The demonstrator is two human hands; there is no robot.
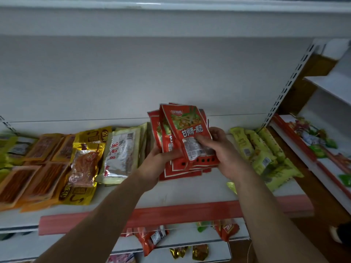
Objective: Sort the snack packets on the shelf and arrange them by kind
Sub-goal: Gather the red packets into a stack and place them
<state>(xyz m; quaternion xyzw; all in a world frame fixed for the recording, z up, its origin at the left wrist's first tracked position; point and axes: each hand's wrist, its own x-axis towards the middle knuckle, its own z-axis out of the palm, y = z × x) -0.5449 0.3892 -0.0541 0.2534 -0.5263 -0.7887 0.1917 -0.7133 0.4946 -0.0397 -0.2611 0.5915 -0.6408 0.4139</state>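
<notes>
The two hands are holding a bundle of red packets (185, 126) at the centre of the frame, lifted just above the shelf (190, 194). The left hand (157, 160) is gripping the bundle's lower left edge with its fingers curled beneath. The right hand (225, 150) is pinching the front packet at its lower right, thumb lying on the white label panel. At least five red packets are fanning out in the bundle; the overlap is hiding the exact number. The front one is showing a picture of green food, a small logo at the top and a row of white Chinese characters across the middle, too blurred to read with certainty. Just left of the bundle, silver packets (121, 149) with red characters are leaning in a stack; one face is showing and pale edges behind it are making the count unclear. Further left, at least two gold packets (83, 168) with dark characters are lying on the shelf, one with a clear window showing a brown snack. At the far left, at least five orange packets (43, 173) of brown sticks are overlapping. Right of the hands, about six yellow-green packets (264, 154) with small barcode labels are lying in a loose pile. A red strip (171, 213) is running along the shelf's front edge. Below it, at the bottom of the frame, a few red-orange packets (152, 238) and two gold packets (199, 252) are lying on lower shelves.
</notes>
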